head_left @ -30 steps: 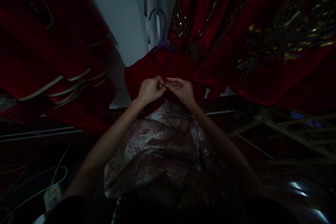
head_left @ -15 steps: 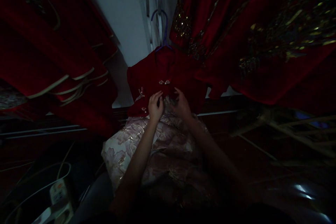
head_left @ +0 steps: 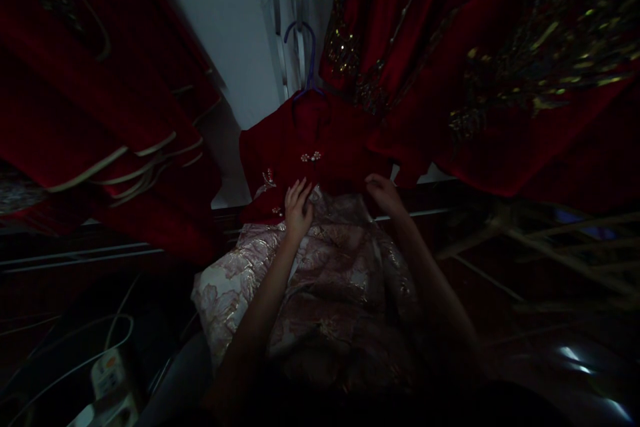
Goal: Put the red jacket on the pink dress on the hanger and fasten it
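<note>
A small dark red velvet top (head_left: 280, 147) hangs on a blue hanger (head_left: 303, 57) against a white panel. A pearl clasp (head_left: 310, 157) sits closed at its chest. Below it spreads a pale pink and gold brocade skirt (head_left: 320, 280). My left hand (head_left: 298, 208) lies flat with its fingers stretched out on the top's lower hem, where red meets brocade. My right hand (head_left: 384, 193) curls its fingers over the hem at the right side of the top.
Larger red garments hang at the left (head_left: 100, 120) with cream cord trim, and at the right (head_left: 500, 67) with gold embroidery. A power strip (head_left: 107, 373) with white cables lies on the dark floor at the lower left. The scene is dim.
Both hands left the pearl clasp at the chest and dropped to the hem. The right hand then slid out to the right side of the top.
</note>
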`<action>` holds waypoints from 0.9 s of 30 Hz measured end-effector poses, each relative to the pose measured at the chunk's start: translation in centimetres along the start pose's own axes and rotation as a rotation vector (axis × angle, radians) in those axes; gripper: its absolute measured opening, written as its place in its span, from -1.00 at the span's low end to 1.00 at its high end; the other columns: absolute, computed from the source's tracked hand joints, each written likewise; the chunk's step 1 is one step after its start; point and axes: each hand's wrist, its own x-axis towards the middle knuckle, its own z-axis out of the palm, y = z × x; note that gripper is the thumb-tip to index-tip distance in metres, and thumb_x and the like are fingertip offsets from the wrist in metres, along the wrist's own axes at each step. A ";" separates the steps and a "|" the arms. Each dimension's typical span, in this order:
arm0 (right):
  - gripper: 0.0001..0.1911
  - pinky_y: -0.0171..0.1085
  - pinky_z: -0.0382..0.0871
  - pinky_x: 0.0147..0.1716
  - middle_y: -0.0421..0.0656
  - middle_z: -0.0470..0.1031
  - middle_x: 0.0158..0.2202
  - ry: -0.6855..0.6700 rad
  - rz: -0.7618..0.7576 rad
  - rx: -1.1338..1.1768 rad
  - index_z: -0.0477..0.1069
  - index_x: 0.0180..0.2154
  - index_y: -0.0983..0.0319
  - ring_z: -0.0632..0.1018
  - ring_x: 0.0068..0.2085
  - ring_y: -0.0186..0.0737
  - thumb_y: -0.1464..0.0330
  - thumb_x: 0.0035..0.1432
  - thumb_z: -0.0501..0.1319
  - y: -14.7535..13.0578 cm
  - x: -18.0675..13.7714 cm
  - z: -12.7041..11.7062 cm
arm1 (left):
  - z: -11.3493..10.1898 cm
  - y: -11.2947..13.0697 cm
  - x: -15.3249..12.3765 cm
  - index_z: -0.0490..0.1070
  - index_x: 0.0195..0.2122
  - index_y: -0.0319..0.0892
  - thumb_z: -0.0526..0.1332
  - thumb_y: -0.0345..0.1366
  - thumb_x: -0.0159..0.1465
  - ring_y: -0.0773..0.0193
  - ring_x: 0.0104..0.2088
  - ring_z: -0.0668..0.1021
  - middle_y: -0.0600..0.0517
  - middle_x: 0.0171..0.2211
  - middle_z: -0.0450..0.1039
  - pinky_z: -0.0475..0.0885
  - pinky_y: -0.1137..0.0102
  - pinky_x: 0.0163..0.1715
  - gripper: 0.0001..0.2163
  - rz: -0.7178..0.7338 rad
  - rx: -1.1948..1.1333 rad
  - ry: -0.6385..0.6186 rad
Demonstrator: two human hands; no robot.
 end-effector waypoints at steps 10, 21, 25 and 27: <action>-0.90 -0.37 0.08 -0.61 -0.29 0.14 -0.60 -0.220 0.112 0.464 0.18 -0.52 0.18 0.18 -0.59 -0.38 0.33 -0.14 0.11 -5.6 -1.9 -1.5 | 1.6 4.6 -0.1 -0.02 0.30 -0.04 0.37 -0.07 -0.02 -0.23 0.36 -0.23 -0.17 0.38 -0.39 -0.40 -0.23 0.22 -0.11 -0.115 -0.067 -0.142; -0.91 -0.38 0.05 -0.58 -0.32 0.16 -0.59 0.034 -0.154 0.111 0.28 -0.40 0.17 0.17 -0.58 -0.39 0.39 -0.05 0.07 -6.0 -1.9 -2.2 | 0.8 8.7 2.2 0.49 -0.19 -0.11 0.00 -0.08 0.33 0.18 -0.15 0.56 -0.01 -0.19 0.55 0.42 0.31 -0.06 -0.67 0.014 -0.441 -0.536; -0.91 -0.37 0.05 -0.57 -0.31 0.17 -0.58 0.060 -0.187 0.056 0.28 -0.40 0.19 0.18 -0.57 -0.40 0.39 -0.04 0.05 -6.2 -1.9 -2.4 | 0.6 8.9 3.2 0.49 -0.17 -0.11 0.22 -0.01 0.17 0.16 -0.14 0.56 0.01 -0.18 0.56 0.41 0.33 -0.08 -0.68 -0.008 -0.328 -0.541; -0.91 -0.38 0.04 -0.57 -0.31 0.18 -0.58 0.077 -0.199 0.044 0.28 -0.42 0.20 0.18 -0.57 -0.40 0.39 -0.03 0.04 -6.2 -1.9 -2.6 | 1.1 8.5 3.0 0.45 -0.06 -0.11 0.28 -0.01 0.11 0.13 -0.02 0.52 -0.02 -0.06 0.52 0.37 0.30 0.01 -0.58 -0.039 -0.343 -0.491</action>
